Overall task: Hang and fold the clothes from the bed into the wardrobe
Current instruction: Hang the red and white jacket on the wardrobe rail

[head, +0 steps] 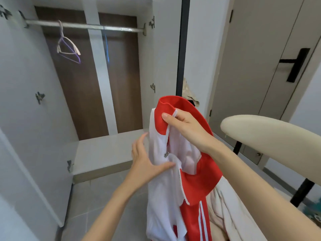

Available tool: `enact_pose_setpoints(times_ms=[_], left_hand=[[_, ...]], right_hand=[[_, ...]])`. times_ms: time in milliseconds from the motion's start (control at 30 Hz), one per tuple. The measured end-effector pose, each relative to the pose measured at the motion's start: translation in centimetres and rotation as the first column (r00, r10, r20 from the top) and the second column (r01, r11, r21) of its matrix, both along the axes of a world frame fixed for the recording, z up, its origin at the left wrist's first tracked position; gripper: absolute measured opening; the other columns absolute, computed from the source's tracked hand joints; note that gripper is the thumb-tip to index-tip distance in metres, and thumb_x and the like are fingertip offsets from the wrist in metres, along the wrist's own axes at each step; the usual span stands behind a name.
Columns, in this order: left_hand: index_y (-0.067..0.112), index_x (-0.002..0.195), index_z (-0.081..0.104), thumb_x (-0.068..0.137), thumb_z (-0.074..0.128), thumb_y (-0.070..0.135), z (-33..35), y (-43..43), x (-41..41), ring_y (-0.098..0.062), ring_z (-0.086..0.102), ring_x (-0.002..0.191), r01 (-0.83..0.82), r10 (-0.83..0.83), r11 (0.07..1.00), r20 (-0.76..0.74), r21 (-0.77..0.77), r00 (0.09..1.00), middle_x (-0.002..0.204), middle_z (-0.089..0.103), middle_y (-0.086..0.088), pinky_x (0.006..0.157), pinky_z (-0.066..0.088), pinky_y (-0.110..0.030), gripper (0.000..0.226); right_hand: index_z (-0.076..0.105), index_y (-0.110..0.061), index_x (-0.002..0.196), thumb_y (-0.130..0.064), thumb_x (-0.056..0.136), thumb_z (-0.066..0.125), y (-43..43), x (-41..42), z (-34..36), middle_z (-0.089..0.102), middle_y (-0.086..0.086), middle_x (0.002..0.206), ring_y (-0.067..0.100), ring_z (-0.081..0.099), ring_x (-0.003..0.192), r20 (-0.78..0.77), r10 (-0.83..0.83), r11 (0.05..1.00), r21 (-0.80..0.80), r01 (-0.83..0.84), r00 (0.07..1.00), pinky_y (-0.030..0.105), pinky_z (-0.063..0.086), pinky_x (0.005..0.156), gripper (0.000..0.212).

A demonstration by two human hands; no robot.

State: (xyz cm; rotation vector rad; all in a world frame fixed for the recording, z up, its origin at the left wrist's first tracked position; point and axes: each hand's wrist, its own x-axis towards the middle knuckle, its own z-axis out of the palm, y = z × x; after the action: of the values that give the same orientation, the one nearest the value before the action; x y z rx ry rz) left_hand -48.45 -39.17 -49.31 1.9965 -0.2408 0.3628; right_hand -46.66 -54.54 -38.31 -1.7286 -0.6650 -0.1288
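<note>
Jacket (194, 180) held up, right hand (187, 129) pinching its collar (166, 105); left hand (145, 162) flat, fingers straight, touching the white front.

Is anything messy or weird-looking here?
The red and white jacket is bunched, its white lining turned outward. On the wardrobe rail, the two empty hangers hang tilted, not straight.

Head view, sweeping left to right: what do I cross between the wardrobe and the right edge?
Hangers on the rail → left hand → red and white jacket → cream board on black legs. The right hand, pinching the collar, overlaps the jacket, so it has no place of its own in the order.
</note>
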Motion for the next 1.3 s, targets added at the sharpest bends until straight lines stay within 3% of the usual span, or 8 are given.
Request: enact_pose_setpoints(times_ms=[233, 400, 533, 667, 833, 967, 1167, 1300], left_hand=[[0.048, 0.146, 0.012, 0.05, 0.089, 0.051, 6.3, 5.4, 10.6, -0.002, 0.034, 0.136, 0.152, -0.152, 0.988, -0.014, 0.009, 0.988, 0.149, 0.028, 0.021, 0.108, 0.04, -0.037, 0.123], [0.041, 0.128, 0.054, 0.079, 0.075, 0.041, 12.1, 8.7, 13.7, 0.001, 0.061, 0.11, 0.263, -0.265, 0.964, -0.08, -0.03, 0.961, 0.12, 0.064, 0.021, 0.091, 0.05, -0.017, 0.053], [0.046, 0.105, 0.061, 0.09, 0.063, 0.034, 19.5, 10.6, 14.0, 0.013, 0.061, 0.098, 0.126, -0.132, 0.988, -0.062, -0.092, 0.989, 0.1, 0.065, 0.037, 0.077, 0.042, 0.0, 0.019], [0.042, 0.1, 0.062, 0.089, 0.057, 0.04, 28.5, 13.3, 14.4, 0.008, 0.065, 0.089, 0.027, -0.035, 0.993, -0.066, -0.111, 0.997, 0.091, 0.069, 0.03, 0.072, 0.044, -0.002, 0.012], [0.028, 0.103, 0.065, 0.086, 0.052, 0.051, 37.6, 17.8, 14.8, 0.004, 0.067, 0.082, -0.038, 0.028, 0.98, -0.054, -0.197, 0.998, 0.083, 0.071, 0.021, 0.067, 0.048, -0.006, 0.031], [0.024, 0.115, 0.064, 0.075, 0.053, 0.067, 41.1, 21.1, 14.7, -0.015, 0.068, 0.1, 0.011, -0.059, 0.954, -0.154, -0.299, 0.986, 0.106, 0.073, 0.005, 0.088, 0.053, -0.031, 0.06], [0.022, 0.125, 0.059, 0.071, 0.064, 0.066, 41.7, 23.3, 14.7, -0.018, 0.066, 0.109, 0.044, -0.139, 0.9, -0.189, -0.434, 0.972, 0.119, 0.069, 0.0, 0.092, 0.053, -0.033, 0.069], [0.021, 0.122, 0.06, 0.067, 0.067, 0.06, 41.1, 25.0, 15.6, -0.02, 0.068, 0.105, -0.008, -0.126, 0.858, -0.225, -0.514, 0.966, 0.115, 0.07, -0.002, 0.08, 0.056, -0.027, 0.067]], right_hand=[[0.062, -0.031, 0.071, -0.019, 0.1, 0.05, 4.0, 7.6, 1.4, 0.061, -0.015, 0.072, 0.0, 0.057, 0.072, 0.011, 0.055, 0.996, -0.072, -0.054, 0.998, 0.013, 0.043, 0.074, 0.034], [0.055, -0.032, 0.069, -0.023, 0.101, 0.049, 6.3, 10.6, 8.2, 0.05, -0.016, 0.064, 0.001, 0.047, 0.066, 0.098, -0.031, 0.988, -0.148, 0.046, 0.995, 0.021, 0.039, 0.069, 0.034], [0.062, -0.029, 0.087, -0.029, 0.101, 0.048, 8.1, 13.5, 15.9, 0.059, -0.012, 0.088, 0.008, 0.052, 0.096, 0.191, -0.14, 0.935, -0.298, 0.194, 0.971, 0.043, 0.024, 0.106, 0.02], [0.068, -0.015, 0.094, -0.023, 0.1, 0.051, 10.5, 15.2, 23.7, 0.069, -0.003, 0.088, 0.019, 0.062, 0.086, 0.157, -0.08, 0.976, -0.188, 0.109, 0.984, 0.034, 0.047, 0.085, 0.02], [0.055, -0.037, 0.116, -0.037, 0.099, 0.048, 13.3, 18.4, 27.5, 0.055, -0.026, 0.113, 0.015, 0.047, 0.108, 0.045, -0.155, 0.971, -0.176, 0.16, 0.987, 0.031, 0.038, 0.09, 0.019], [0.036, -0.026, 0.143, -0.036, 0.096, 0.056, 15.7, 20.9, 26.9, 0.04, -0.005, 0.147, 0.017, 0.029, 0.139, -0.06, -0.17, 0.941, -0.307, 0.144, 0.984, 0.032, 0.028, 0.11, 0.052], [0.022, -0.028, 0.15, -0.048, 0.085, 0.067, 20.9, 22.5, 26.0, 0.037, -0.004, 0.149, 0.016, 0.04, 0.132, -0.328, 0.053, 0.916, -0.359, -0.176, 0.943, 0.034, 0.036, 0.11, 0.082], [0.033, -0.017, 0.138, -0.033, 0.091, 0.065, 24.0, 23.3, 24.0, 0.05, -0.003, 0.128, 0.011, 0.053, 0.108, -0.513, 0.162, 0.852, -0.358, -0.382, 0.843, 0.022, 0.045, 0.089, 0.059]])
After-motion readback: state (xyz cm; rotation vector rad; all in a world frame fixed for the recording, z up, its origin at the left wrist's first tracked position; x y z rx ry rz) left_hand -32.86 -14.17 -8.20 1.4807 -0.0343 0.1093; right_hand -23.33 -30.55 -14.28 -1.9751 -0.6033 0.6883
